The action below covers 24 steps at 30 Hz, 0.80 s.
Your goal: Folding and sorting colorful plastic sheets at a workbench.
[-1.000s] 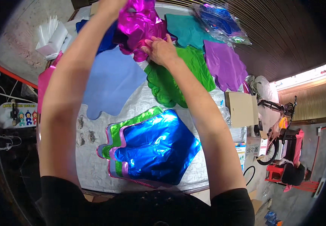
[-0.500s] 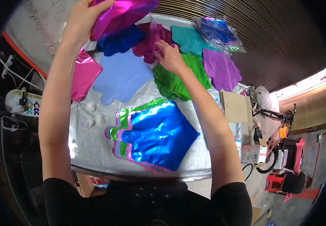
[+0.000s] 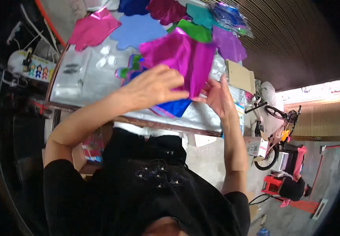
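A shiny magenta foil sheet (image 3: 181, 59) is held up over the near part of the table. My left hand (image 3: 154, 86) grips its lower edge from the left, fingers pinched on the foil. My right hand (image 3: 217, 98) holds the same edge from the right. Under the sheet lies a stack of foil shapes, blue on top (image 3: 174, 107), with green and purple edges (image 3: 128, 69) showing at its left.
The silver-covered table (image 3: 79, 78) carries more foil shapes: pink (image 3: 93, 29), light blue (image 3: 136, 31), green (image 3: 195, 31), purple (image 3: 229, 45), teal (image 3: 199, 13). A cardboard box (image 3: 238, 76) sits at the right edge. A pink bicycle (image 3: 276, 129) stands on the floor to the right.
Both hands came back from the far side of the table to the near edge, bringing the magenta foil sheet over the blue stack. The view tilted downward.
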Motion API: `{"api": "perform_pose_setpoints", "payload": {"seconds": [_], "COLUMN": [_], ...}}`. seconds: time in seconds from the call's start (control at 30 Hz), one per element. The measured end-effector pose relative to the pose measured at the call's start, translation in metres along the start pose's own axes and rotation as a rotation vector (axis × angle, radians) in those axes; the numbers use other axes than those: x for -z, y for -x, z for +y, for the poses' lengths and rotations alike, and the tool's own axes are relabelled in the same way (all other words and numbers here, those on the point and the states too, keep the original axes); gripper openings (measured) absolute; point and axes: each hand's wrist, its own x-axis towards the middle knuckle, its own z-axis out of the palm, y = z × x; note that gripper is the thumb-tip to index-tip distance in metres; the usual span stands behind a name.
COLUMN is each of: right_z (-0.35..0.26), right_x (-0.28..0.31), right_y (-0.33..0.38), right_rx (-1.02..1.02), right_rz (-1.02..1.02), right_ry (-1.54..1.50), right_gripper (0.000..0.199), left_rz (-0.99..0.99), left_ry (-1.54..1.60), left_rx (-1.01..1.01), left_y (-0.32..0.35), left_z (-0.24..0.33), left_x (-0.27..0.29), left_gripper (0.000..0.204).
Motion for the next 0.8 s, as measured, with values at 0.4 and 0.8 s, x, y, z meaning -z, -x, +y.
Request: {"api": "perform_pose_setpoints", "payload": {"seconds": [0.4, 0.8], "right_z": [0.068, 0.066], "right_x": [0.004, -0.018], "right_y": [0.025, 0.001], "right_rx": [0.011, 0.045], "right_rz": [0.362, 0.378], "right_ry": [0.352, 0.364], "right_gripper": [0.027, 0.010], "left_rz": [-0.111, 0.025], "left_ry": [-0.060, -0.076], "left_rx": [-0.111, -0.033], "left_y": [0.070, 0.080], "left_z": [0.033, 0.033], "left_x": [-0.033, -0.038], "left_gripper": [0.035, 0.036]}}
